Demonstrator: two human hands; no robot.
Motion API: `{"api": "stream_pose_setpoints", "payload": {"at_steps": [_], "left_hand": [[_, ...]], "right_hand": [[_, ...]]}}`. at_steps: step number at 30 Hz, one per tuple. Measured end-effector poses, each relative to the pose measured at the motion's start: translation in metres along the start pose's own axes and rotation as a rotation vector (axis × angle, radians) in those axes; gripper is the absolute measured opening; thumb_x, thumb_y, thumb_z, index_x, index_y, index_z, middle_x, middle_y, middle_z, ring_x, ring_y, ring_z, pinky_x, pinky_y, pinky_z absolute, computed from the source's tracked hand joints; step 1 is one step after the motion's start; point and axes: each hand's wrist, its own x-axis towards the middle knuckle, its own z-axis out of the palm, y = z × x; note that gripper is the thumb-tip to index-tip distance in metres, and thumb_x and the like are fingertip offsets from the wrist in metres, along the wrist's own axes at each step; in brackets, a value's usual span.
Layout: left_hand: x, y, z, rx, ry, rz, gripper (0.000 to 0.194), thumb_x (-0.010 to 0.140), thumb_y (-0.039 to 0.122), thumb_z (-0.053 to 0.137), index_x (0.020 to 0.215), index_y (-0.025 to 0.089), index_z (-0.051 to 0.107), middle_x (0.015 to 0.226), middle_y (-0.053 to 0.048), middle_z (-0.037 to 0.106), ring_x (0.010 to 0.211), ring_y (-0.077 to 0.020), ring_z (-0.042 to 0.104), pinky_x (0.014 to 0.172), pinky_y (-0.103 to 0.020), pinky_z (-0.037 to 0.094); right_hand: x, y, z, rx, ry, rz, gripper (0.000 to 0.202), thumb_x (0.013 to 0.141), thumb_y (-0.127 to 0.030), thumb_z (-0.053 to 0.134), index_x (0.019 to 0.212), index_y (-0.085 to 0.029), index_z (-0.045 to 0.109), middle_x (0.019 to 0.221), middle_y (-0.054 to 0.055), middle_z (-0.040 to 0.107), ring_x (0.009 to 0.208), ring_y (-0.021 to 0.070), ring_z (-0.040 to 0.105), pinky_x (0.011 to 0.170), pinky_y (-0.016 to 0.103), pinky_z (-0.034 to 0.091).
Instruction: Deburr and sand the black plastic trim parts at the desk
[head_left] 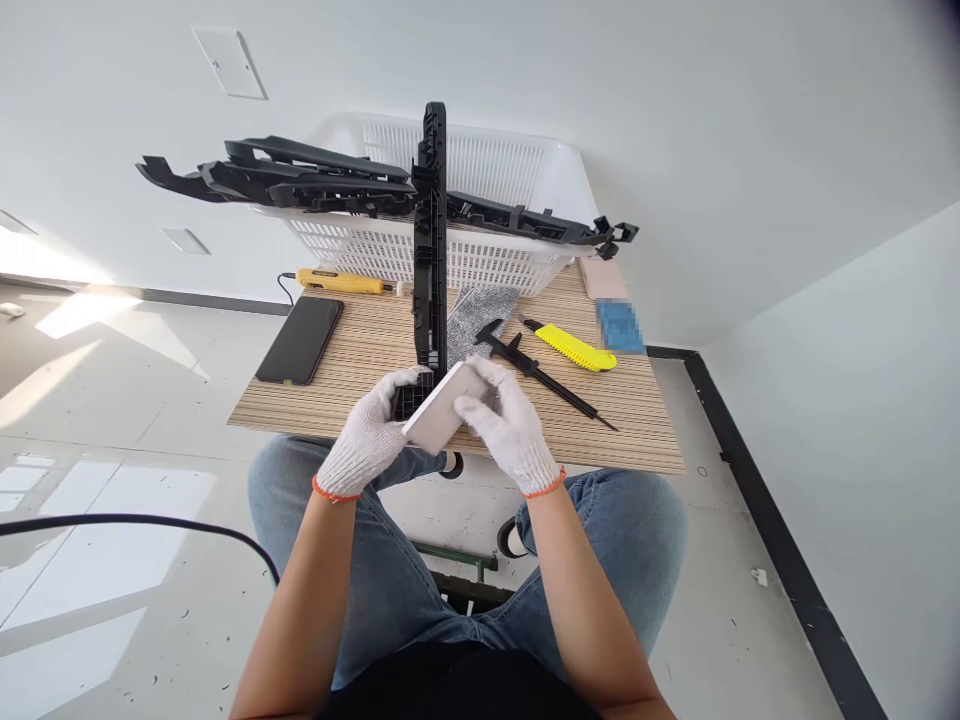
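A long, ribbed black plastic part [430, 240] stands away from me across the table, its near end in my left hand [369, 432]. My left fingers, in a white knit glove, are closed around that end. In my right hand [511, 425], gloved the same way, is a flat white rectangular pad [441, 412]. The pad is tilted over the near end of the black part, and I cannot tell whether they touch. Just beyond my right hand lie a black caliper [540, 378] and a speckled grey sheet [484, 312].
A white basket [510, 245] behind the table holds several black plastic parts [285, 175] overhanging its sides. On the wood-grain table [360, 370] are a phone [301, 340], a corded yellow tool [341, 282] and a yellow utility knife [574, 347]. A blurred blue item [621, 326] lies far right.
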Motion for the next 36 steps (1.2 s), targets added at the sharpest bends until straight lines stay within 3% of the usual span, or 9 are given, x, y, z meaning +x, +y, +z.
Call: {"api": "stream_pose_setpoints", "payload": {"at_steps": [2, 7, 10, 13, 17, 21, 25, 28, 36], "left_hand": [[0.0, 0.0, 0.0, -0.02, -0.013, -0.008, 0.056, 0.07, 0.036, 0.088, 0.122, 0.022, 0.069, 0.14, -0.012, 0.073, 0.137, -0.0332, 0.064, 0.124, -0.051, 0.047], [0.001, 0.007, 0.003, 0.034, -0.005, -0.03, 0.051, 0.073, 0.036, 0.085, 0.12, 0.023, 0.07, 0.13, -0.009, 0.077, 0.128, -0.0308, 0.07, 0.119, -0.051, 0.052], [0.001, 0.008, 0.004, 0.042, 0.008, -0.027, 0.051, 0.071, 0.038, 0.085, 0.117, 0.023, 0.071, 0.128, -0.009, 0.078, 0.124, -0.031, 0.072, 0.116, -0.05, 0.056], [0.001, 0.007, 0.004, 0.085, 0.009, -0.028, 0.051, 0.073, 0.038, 0.084, 0.12, 0.023, 0.071, 0.132, -0.009, 0.077, 0.127, -0.0307, 0.071, 0.118, -0.049, 0.054], [0.001, 0.006, 0.005, 0.127, 0.018, -0.012, 0.049, 0.075, 0.038, 0.082, 0.12, 0.023, 0.07, 0.133, -0.009, 0.077, 0.127, -0.0302, 0.071, 0.116, -0.048, 0.055], [0.0, 0.007, 0.006, 0.139, 0.027, -0.028, 0.046, 0.076, 0.039, 0.081, 0.118, 0.023, 0.07, 0.126, -0.007, 0.079, 0.12, -0.0284, 0.073, 0.112, -0.048, 0.056], [-0.001, 0.013, 0.006, 0.113, 0.074, -0.054, 0.038, 0.071, 0.036, 0.083, 0.104, 0.023, 0.069, 0.113, -0.005, 0.08, 0.108, -0.0271, 0.075, 0.1, -0.045, 0.062], [-0.002, 0.017, 0.005, 0.092, 0.087, -0.048, 0.034, 0.07, 0.032, 0.083, 0.099, 0.023, 0.068, 0.108, -0.005, 0.08, 0.104, -0.0263, 0.075, 0.096, -0.043, 0.064], [0.0, 0.01, 0.004, 0.02, 0.105, -0.006, 0.042, 0.068, 0.031, 0.087, 0.105, 0.023, 0.068, 0.124, -0.008, 0.078, 0.119, -0.0278, 0.073, 0.109, -0.046, 0.059]], "right_hand": [[0.002, 0.002, 0.0, -0.008, -0.057, 0.019, 0.061, 0.076, -0.04, 0.087, 0.134, -0.03, 0.069, 0.132, 0.006, 0.069, 0.085, 0.0162, 0.066, 0.055, 0.024, 0.055], [0.009, 0.009, 0.0, 0.149, 0.187, 0.009, 0.055, 0.086, -0.048, 0.075, 0.134, -0.024, 0.064, 0.106, 0.005, 0.071, 0.068, 0.0121, 0.06, 0.053, 0.024, 0.054], [0.011, 0.01, 0.0, 0.174, 0.135, -0.008, 0.05, 0.084, -0.045, 0.077, 0.127, -0.023, 0.066, 0.093, 0.002, 0.07, 0.063, 0.0113, 0.058, 0.053, 0.025, 0.053], [0.011, 0.009, 0.0, 0.213, 0.184, -0.035, 0.047, 0.085, -0.042, 0.075, 0.127, -0.023, 0.065, 0.09, 0.0, 0.068, 0.061, 0.0104, 0.057, 0.053, 0.025, 0.052], [0.012, 0.007, 0.0, 0.243, 0.144, -0.024, 0.046, 0.083, -0.039, 0.077, 0.124, -0.022, 0.065, 0.085, -0.002, 0.067, 0.059, 0.0098, 0.056, 0.053, 0.026, 0.051], [0.011, 0.001, 0.0, 0.259, 0.212, -0.002, 0.046, 0.083, -0.042, 0.076, 0.122, -0.02, 0.064, 0.083, -0.001, 0.069, 0.061, 0.0116, 0.062, 0.054, 0.026, 0.053], [0.008, -0.007, -0.005, 0.191, 0.067, 0.123, 0.041, 0.081, -0.046, 0.078, 0.109, -0.02, 0.064, 0.09, 0.003, 0.073, 0.068, 0.0149, 0.07, 0.048, 0.022, 0.05], [0.007, -0.011, -0.008, 0.168, 0.033, 0.173, 0.041, 0.079, -0.047, 0.079, 0.107, -0.021, 0.063, 0.097, 0.005, 0.075, 0.067, 0.0143, 0.07, 0.043, 0.02, 0.045], [0.005, -0.015, -0.009, 0.151, -0.019, 0.193, 0.042, 0.076, -0.047, 0.079, 0.104, -0.021, 0.064, 0.101, 0.007, 0.077, 0.059, 0.0107, 0.066, 0.038, 0.017, 0.035]]}}
